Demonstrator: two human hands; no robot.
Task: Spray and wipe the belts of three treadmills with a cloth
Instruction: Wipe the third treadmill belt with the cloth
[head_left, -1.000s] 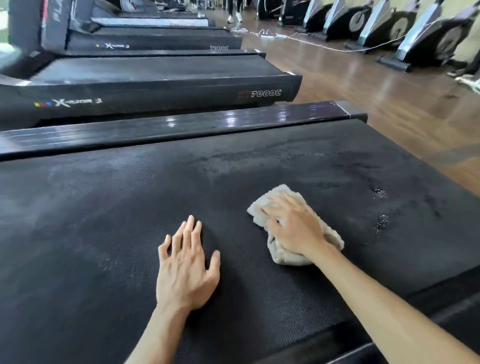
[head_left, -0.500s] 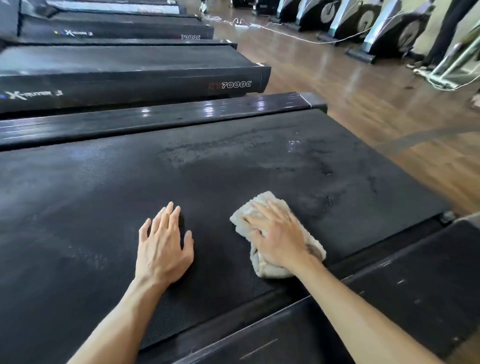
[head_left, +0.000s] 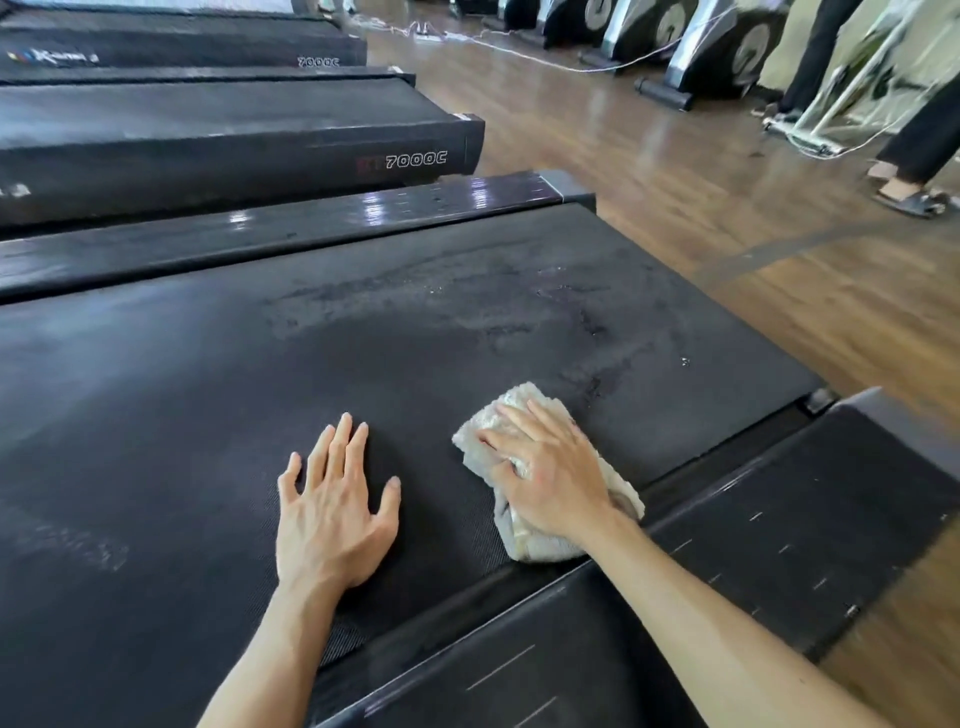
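Stretching across most of the view, the wide black textured treadmill belt (head_left: 218, 395) shows damp streaks and a few droplets toward its far right part. Beyond it runs a glossy black side rail (head_left: 291, 228), then a second black treadmill marked 7000C (head_left: 218, 140), with a third black treadmill (head_left: 171, 44) farther back. A brown wooden floor (head_left: 701, 171) lies to the right, where dark exercise bikes (head_left: 722, 47) stand in a row. Nearer the camera sits a black ribbed side step (head_left: 727, 561). The left hand (head_left: 332, 514) lies flat on the belt, fingers straight and spread, holding nothing. The right hand (head_left: 545, 478) presses down with extended fingers on a crumpled off-white cloth (head_left: 524, 540), which rests on the belt at its near edge, just beside the left hand
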